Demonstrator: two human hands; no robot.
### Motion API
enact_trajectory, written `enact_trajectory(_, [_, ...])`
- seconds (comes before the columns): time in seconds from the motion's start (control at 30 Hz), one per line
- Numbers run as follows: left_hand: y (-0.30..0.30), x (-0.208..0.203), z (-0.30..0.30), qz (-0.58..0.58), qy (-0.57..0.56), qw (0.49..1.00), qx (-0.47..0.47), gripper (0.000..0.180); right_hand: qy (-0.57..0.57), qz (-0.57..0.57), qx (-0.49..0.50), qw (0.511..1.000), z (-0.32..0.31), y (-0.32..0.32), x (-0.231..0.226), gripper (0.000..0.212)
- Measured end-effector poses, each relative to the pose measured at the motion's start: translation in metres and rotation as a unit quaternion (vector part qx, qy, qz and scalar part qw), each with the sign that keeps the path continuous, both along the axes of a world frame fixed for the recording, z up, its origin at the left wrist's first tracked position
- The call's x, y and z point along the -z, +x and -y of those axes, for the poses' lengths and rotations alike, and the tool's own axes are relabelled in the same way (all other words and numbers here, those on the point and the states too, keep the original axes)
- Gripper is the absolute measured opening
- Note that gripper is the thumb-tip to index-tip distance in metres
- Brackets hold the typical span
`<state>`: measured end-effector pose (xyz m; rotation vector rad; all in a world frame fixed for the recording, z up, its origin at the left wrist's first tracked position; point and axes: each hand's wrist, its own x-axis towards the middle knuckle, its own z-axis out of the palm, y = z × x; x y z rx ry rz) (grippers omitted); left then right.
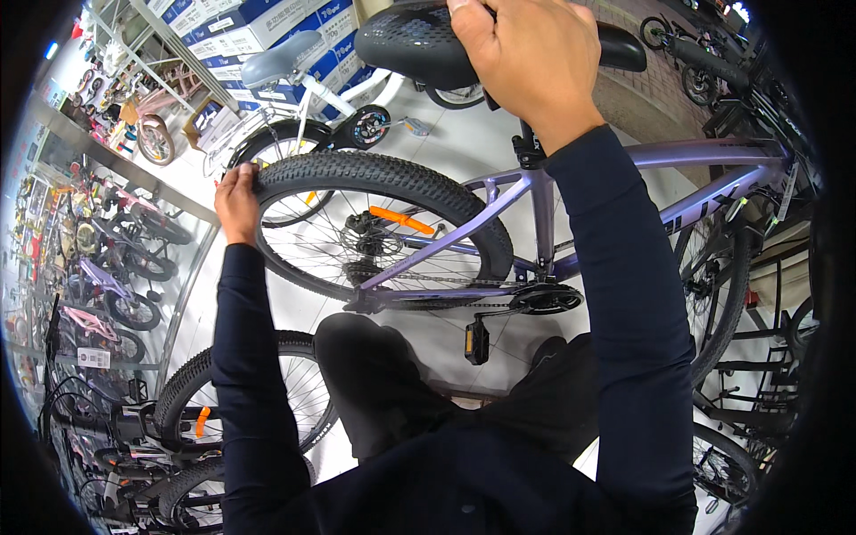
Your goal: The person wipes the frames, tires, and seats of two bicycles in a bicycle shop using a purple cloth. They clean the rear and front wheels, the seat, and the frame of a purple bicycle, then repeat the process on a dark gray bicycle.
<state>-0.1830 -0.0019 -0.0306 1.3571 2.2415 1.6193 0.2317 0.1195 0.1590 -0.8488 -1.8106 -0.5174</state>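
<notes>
A purple bicycle stands side-on before my bent knees, its rear wheel to the left. My left hand lies against the far-left tread of the rear tyre, fingers curled over it. On top of the black saddle is my right hand, gripping it from above; its fingertips are partly cut off by the upper edge. An orange reflector sits among the rear spokes. Low on the frame are the crankset and a black pedal hanging down toward me.
A white bicycle with a grey saddle stands behind the rear wheel, before stacked blue-and-white boxes. Another bicycle's wheel is close by my left arm. Glass panels line the left; black racks stand right.
</notes>
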Motion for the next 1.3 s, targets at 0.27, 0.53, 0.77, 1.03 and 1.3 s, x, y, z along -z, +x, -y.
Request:
enact_trajectory(0.27, [0.265,-0.010,-0.047,-0.462,0.050,0.863,0.199,0.012,-0.017,-0.001,-0.001,1.000,0.003,0.006,0.000,0.041])
enact_trajectory(0.53, [0.217,-0.025,-0.043,-0.511,0.091,0.828,0.213,0.010,-0.037,0.022,-0.044,0.998,0.011,0.020,-0.004,0.040])
enact_trajectory(0.77, [0.073,-0.041,-0.012,-0.286,0.013,0.958,0.006,0.030,-0.066,0.027,-0.030,0.997,0.008,0.019,-0.005,0.043])
enact_trajectory(1.03, [0.077,-0.039,-0.024,-0.238,0.068,0.965,0.090,0.016,-0.016,0.006,-0.018,1.000,0.003,0.009,0.000,0.044])
enact_trajectory(1.3, [0.274,-0.015,-0.039,-0.454,0.121,0.839,0.276,0.009,-0.015,-0.002,-0.013,1.000,0.010,0.011,0.001,0.040])
